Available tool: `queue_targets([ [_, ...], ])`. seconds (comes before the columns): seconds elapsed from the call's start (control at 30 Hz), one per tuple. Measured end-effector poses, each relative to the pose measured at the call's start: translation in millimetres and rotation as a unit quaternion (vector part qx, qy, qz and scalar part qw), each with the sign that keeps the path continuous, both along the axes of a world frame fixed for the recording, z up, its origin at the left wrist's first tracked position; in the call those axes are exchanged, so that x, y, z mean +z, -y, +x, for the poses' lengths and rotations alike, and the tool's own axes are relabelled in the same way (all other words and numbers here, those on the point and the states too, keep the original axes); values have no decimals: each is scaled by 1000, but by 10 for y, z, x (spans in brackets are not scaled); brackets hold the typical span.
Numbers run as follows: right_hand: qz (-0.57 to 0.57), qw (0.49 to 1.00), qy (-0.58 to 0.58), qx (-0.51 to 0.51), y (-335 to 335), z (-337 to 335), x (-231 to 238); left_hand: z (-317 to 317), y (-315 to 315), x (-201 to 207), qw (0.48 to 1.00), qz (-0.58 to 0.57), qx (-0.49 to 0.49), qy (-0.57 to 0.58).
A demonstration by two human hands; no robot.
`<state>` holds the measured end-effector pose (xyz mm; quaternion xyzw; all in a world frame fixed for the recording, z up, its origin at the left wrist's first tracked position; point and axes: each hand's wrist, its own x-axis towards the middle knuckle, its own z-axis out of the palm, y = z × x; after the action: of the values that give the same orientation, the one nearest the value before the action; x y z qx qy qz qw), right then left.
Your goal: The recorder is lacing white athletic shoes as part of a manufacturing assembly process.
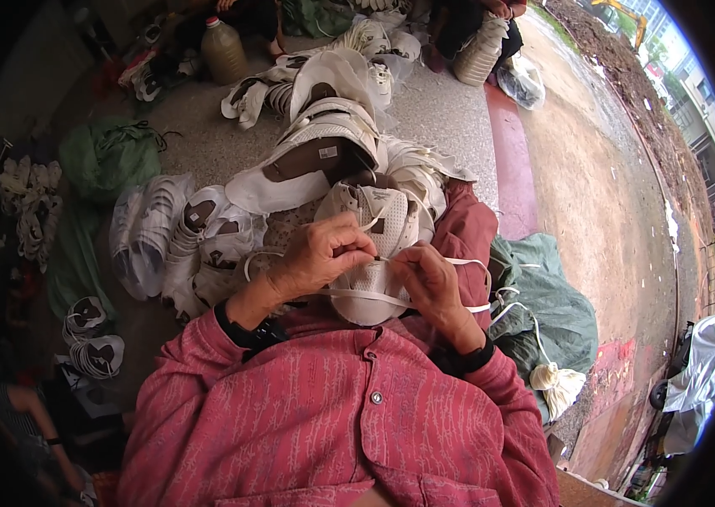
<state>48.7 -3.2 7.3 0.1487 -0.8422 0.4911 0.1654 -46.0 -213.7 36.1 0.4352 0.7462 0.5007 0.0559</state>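
Observation:
A white shoe upper with a perforated mesh surface rests in my lap, its toe end toward me. Over it my left hand is closed in a pinch, and my right hand pinches close beside it. Their fingertips almost meet at the middle of the upper, where a small dark spot shows between them. A flat white shoelace crosses the toe and loops out past my right hand. Both hands appear to grip parts of this lace, though the fingers hide the exact hold.
More white uppers are stacked just beyond my lap. Bagged uppers lie at the left near a green sack. A tied green bag sits at my right. Farther off stand plastic jugs, with other people seated close by.

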Motion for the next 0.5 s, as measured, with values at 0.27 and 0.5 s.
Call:
queue_targets([
  [0.27, -6, 1000, -6, -2, 2, -1, -28, 0, 2, -9, 1000, -14, 8, -5],
  [0.5, -6, 1000, -2, -2, 3, -6, -19, -14, -1, -5, 1000, -8, 1, -14],
])
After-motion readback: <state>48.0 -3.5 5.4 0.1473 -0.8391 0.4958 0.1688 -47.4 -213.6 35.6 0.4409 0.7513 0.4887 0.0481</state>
